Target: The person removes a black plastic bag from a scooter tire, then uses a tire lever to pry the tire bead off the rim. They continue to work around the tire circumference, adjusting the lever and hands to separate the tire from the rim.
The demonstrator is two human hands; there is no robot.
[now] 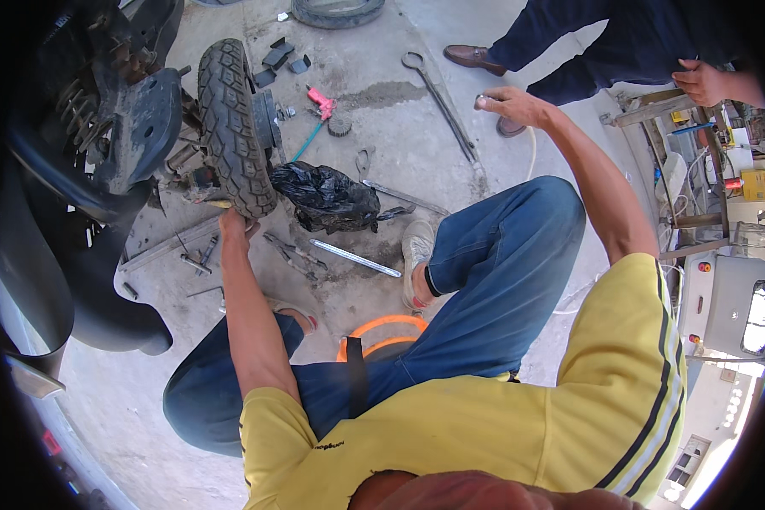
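Observation:
A black knobbly tyre (229, 127) stands upright on a wheel of the dark vehicle (136, 127) at the left. My left hand (236, 223) is at the tyre's near lower edge, fingers curled against it and partly hidden. Stretched out over my raised knee, my right hand (516, 107) hangs in the air with fingers loosely extended, and no held thing shows. A thin pale hose (533, 153) passes just below its wrist. Beside the tyre lies a crumpled black plastic bag (327, 197), with a silver bar (354, 257) on the floor nearer me.
A long tongs-like metal tool (442, 106), a pink-headed tool (320, 102) and dark metal pieces (276, 59) lie on the concrete. Another tyre (337, 8) lies far off. A person in dark trousers (561, 51) stands at the far right. An orange-rimmed round thing (382, 323) is beneath me.

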